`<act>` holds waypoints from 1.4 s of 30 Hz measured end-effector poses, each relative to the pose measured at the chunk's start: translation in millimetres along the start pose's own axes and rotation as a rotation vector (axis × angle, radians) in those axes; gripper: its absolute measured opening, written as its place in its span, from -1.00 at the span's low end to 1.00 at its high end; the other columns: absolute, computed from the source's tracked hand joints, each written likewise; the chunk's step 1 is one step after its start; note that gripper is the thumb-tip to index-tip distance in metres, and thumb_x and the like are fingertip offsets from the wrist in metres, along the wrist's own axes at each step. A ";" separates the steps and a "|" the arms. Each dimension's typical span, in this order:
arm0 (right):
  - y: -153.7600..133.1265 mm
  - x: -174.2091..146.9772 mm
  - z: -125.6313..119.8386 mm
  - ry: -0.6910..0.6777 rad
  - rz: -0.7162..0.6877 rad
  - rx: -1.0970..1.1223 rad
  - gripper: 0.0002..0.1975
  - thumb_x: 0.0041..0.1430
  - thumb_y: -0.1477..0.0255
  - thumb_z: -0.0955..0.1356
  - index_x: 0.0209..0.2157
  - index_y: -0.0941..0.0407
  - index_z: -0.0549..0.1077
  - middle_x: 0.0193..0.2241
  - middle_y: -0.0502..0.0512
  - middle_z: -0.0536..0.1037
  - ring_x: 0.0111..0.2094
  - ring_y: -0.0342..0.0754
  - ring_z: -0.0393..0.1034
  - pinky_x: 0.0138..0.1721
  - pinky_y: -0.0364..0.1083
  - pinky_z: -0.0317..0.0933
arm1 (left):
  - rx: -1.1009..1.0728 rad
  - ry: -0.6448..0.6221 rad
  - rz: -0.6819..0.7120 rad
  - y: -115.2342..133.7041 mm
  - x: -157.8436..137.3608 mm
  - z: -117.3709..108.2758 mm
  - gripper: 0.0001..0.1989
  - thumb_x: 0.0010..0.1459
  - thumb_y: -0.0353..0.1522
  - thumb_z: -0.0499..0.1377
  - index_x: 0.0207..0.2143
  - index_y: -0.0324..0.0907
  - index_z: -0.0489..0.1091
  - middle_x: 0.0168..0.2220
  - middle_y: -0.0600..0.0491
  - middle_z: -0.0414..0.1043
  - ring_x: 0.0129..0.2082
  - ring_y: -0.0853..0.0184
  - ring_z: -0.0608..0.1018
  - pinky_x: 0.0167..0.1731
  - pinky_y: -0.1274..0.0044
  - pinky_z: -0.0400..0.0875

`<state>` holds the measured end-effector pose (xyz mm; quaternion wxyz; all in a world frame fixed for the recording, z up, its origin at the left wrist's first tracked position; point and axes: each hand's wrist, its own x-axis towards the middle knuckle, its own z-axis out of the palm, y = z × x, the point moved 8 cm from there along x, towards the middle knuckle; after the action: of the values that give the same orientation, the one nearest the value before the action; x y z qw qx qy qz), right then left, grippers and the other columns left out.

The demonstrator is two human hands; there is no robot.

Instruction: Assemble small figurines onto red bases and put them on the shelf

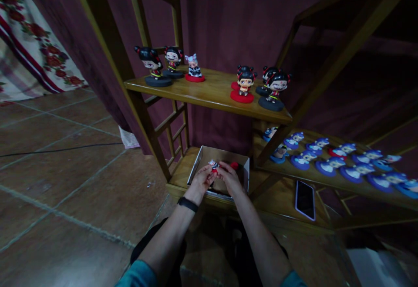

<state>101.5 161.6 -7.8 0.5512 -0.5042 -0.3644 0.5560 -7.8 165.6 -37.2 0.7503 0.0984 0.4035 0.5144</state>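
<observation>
Over an open cardboard box on the lower shelf, both my hands hold one small figurine. It has a pale head, black-and-white clothes and a red base. My left hand grips it from the left, fingers closed at its base. From the other side my right hand pinches the same base. Inside the box, just right of my right hand, lies a red piece. My hands hide part of the box's contents. A similar figurine with a red base stands on the shelf above.
The upper wooden shelf carries several black-haired figurines. Rows of purple-blue figurines fill a shelf at right. A phone lies below them. Wooden posts frame the box's left side; a cable crosses the tiled floor.
</observation>
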 end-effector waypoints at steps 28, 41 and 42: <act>-16.4 8.2 -1.4 -0.052 -0.202 -0.195 -0.70 -0.20 0.39 0.41 -0.30 0.09 0.46 -0.31 0.04 0.54 -0.27 -0.08 0.40 -0.13 -0.05 0.23 | 0.102 0.029 -0.006 9.6 -2.8 -0.3 -0.90 -0.01 -0.61 0.16 -0.43 -0.31 0.38 -0.52 0.00 0.45 -0.53 0.45 0.51 -0.40 0.59 0.48; -18.0 12.4 -14.9 -0.002 -0.235 -0.477 -0.81 0.00 0.33 0.31 -0.33 0.00 0.51 -0.38 -0.02 0.54 -0.32 -0.06 0.36 -0.17 -0.08 0.19 | 0.238 0.040 -0.085 3.6 -9.5 -0.3 -0.91 -0.02 -0.48 0.21 -0.38 -0.29 0.38 -0.51 -0.03 0.48 -0.56 0.40 0.52 -0.47 0.58 0.44; -17.8 12.8 -14.7 -0.011 -0.238 -0.494 -0.81 0.01 0.33 0.30 -0.32 0.00 0.51 -0.38 -0.01 0.54 -0.33 -0.06 0.36 -0.18 -0.08 0.19 | 0.257 0.064 -0.058 5.9 -9.7 -1.6 -0.89 -0.04 -0.48 0.22 -0.38 -0.28 0.38 -0.52 -0.01 0.47 -0.57 0.42 0.51 -0.50 0.61 0.41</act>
<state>121.5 174.2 4.0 0.4709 -0.5740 -0.5488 0.3842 -14.5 159.6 -30.0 0.7328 0.1655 0.4925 0.4395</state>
